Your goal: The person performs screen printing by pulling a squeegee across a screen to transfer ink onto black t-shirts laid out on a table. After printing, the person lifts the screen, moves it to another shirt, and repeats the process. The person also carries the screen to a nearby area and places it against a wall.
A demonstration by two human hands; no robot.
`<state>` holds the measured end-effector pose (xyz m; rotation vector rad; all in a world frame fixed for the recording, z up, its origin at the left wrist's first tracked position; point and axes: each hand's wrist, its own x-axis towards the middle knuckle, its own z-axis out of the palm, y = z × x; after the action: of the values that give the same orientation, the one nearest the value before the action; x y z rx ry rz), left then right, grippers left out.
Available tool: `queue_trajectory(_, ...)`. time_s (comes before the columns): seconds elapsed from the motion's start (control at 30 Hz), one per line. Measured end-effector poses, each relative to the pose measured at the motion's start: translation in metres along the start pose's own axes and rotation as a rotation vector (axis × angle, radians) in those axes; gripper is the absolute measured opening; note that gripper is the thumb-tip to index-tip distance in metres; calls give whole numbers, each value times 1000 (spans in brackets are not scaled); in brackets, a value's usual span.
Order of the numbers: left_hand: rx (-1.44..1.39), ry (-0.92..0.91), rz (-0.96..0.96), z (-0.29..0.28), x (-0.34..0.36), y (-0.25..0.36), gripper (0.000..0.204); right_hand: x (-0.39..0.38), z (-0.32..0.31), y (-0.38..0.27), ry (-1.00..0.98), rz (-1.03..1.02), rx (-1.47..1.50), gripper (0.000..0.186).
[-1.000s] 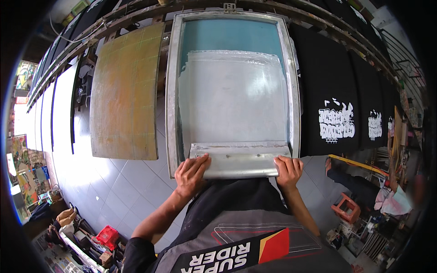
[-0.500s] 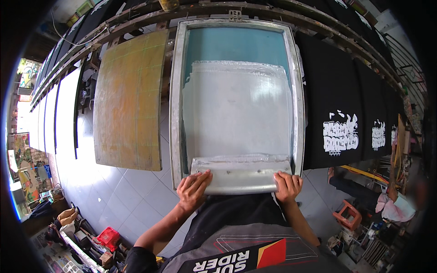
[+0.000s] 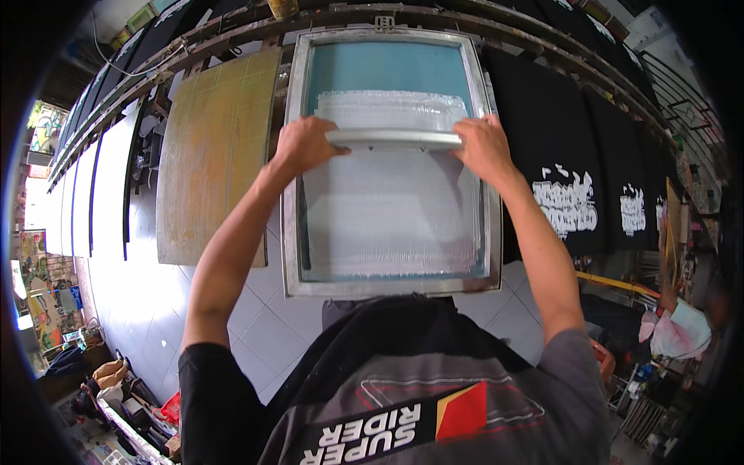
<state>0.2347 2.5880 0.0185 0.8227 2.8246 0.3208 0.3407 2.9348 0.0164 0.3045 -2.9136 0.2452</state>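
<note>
A printing screen with a pale metal frame (image 3: 293,225) lies in front of me, its teal mesh (image 3: 395,63) bare at the far end. Grey-white ink (image 3: 391,225) covers most of the mesh below that. Across the upper part of the screen lies a wide metal-handled squeegee (image 3: 395,139). My left hand (image 3: 308,145) grips its left end, and my right hand (image 3: 482,146) grips its right end, fingers wrapped round the bar. The squeegee's blade edge is hidden under the handle and hands.
Left of the screen stands a worn yellow-brown board (image 3: 217,163). Black fabric panels with white prints (image 3: 566,205) hang over boards on the right. A rail (image 3: 535,31) runs along the far side. Clutter (image 3: 116,411) and a red crate (image 3: 170,407) sit on the floor at lower left.
Both hands have pushed the squeegee from the near end of the screen to its far part. My arms are now stretched forward, and my torso leans in.
</note>
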Motion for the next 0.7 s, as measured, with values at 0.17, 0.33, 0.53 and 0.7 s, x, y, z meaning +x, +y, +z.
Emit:
queue_trajectory(0.17, -75, 109, 74, -5, -67, -3, 37, -53, -42, -53, -79, 1, 15, 18)
queue_trajectory(0.33, -274, 189, 186, 40, -221, 36, 57, -187, -34, -118, 22, 47, 65, 18)
queue_trajectory(0.53, -218, 259, 190, 70, -256, 49, 53, -243, 7, -135, 183, 86, -81, 11)
queue_trajectory(0.7, -137, 411, 233, 92, -220, 37, 46, -220, 40, -119, 277, 119, -46, 8)
